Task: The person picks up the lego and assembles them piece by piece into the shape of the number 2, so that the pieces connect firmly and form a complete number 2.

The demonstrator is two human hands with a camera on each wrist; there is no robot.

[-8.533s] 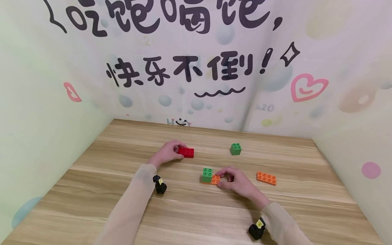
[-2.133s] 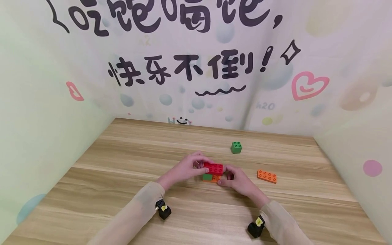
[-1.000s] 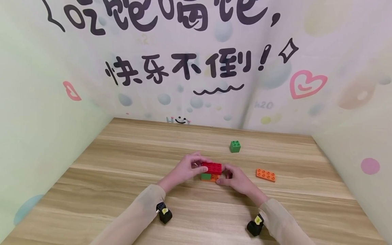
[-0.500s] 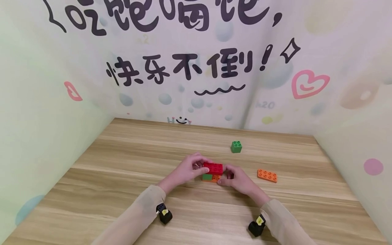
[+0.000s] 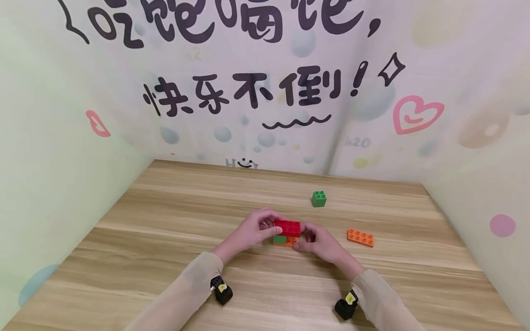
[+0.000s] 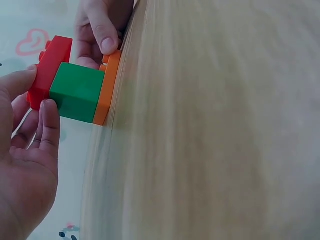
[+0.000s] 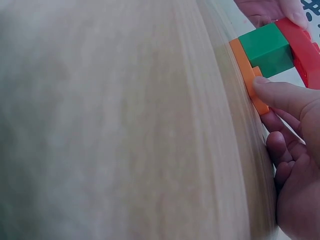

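The sleeved left forearm (image 5: 178, 292) extends from the near left and the sleeved right forearm (image 5: 387, 301) from the near right, both angled toward the centre. The left hand (image 5: 250, 228) pinches between thumb and curled fingers; the right hand (image 5: 320, 242), slightly nearer, also pinches, its thumb on the near side.

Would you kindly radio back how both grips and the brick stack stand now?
Left grip pinching red brick, atop green brick. Right grip holding orange base. Loose green cube and loose orange brick aside; no obstruction visible.
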